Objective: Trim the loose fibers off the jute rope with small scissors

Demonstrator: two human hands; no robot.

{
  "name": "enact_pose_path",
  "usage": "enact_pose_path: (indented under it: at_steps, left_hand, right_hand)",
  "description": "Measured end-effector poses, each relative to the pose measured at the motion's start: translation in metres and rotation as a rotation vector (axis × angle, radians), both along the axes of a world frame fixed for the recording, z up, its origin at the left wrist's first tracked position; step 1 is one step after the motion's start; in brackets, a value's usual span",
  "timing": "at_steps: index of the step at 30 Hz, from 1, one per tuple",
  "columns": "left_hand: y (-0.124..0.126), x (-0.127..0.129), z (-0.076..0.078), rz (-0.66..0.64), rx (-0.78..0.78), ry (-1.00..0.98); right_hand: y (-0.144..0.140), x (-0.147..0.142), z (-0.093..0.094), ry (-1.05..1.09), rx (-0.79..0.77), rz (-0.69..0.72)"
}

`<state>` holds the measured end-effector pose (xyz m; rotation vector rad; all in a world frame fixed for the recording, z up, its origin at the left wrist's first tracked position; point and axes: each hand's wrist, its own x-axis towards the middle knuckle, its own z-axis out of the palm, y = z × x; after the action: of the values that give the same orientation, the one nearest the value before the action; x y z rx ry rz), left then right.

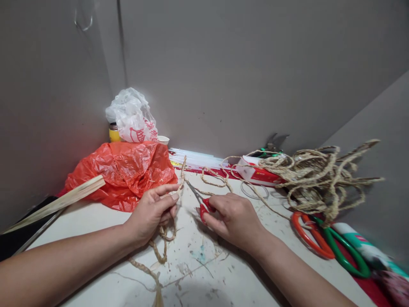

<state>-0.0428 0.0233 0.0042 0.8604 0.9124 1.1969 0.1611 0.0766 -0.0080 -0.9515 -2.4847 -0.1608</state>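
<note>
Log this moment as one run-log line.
left hand: pinches twine upright | right hand: holds red scissors, blades open at twine | table: twine pile right

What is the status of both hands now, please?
Left hand pinches jute rope. Right hand holds red scissors, blades open at rope. Rope tangle lies right.

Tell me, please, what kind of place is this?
Probably a small craft corner at home or in a workshop. The paint-stained table is set against bare walls, a tangle of jute rope lies on it, and the right hand holds red-handled scissors.
</note>
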Motion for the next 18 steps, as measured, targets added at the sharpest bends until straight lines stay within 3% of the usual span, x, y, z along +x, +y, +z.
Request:
enact_pose_path:
  at_steps: [6,18]
  left_hand:
    - [0.0018,-0.0001,-0.0052,-0.032,0.036,0.000]
    - [0.0012,0.0024,-0.0048,-0.089,0.025,0.038]
  right_hand:
    - [-0.0039,-0.0042,0.0020,-0.055,-0.058,0.002]
    - [-0.0026,-0.0045,0.0001,-0.111,0.001,-0.039]
